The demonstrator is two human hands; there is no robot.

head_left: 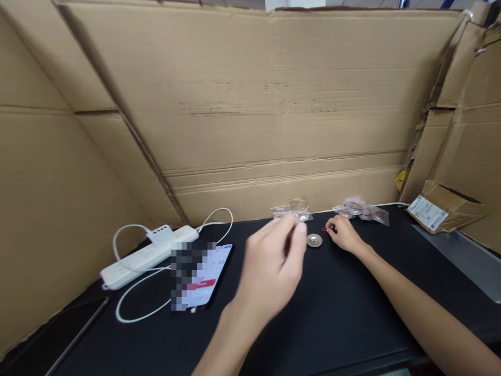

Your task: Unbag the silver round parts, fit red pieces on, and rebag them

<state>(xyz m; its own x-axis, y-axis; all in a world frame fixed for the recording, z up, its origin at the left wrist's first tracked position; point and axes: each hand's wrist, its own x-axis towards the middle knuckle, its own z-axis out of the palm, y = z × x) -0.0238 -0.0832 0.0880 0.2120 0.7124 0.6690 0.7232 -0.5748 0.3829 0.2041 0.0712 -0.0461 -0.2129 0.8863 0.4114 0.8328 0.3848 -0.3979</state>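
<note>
1. Two hands: the left hand (270,261) has its fingers curled in toward the thumb, blurred; whether they hold anything I cannot tell. The right hand (344,235) brings thumb and fingertips close together at one small red piece (323,229); whether they pinch it or only touch it I cannot tell.
2. The red piece is one, right at the right fingertips, on their left side.
3. One round metal disc (314,240) lies flat between the two hands' fingers, nearer the right ones.
4. Two groups of clear bags with red bits inside: one group (291,210) just beyond the left fingers, the other (360,209) beyond the right fingers; the bags overlap too much to count.
5. One phone (213,271), partly pixelated, lies left of the left fingers; farther left are one white power strip (148,258) and looping white cable (129,322).
6. One opened cardboard box (446,206) with a white label stands well right of the right fingers, by one grey sheet (462,261).
7. Under both hands is a black tabletop (313,324); cardboard walls (274,104) rise beyond the fingers and on both sides.
</note>
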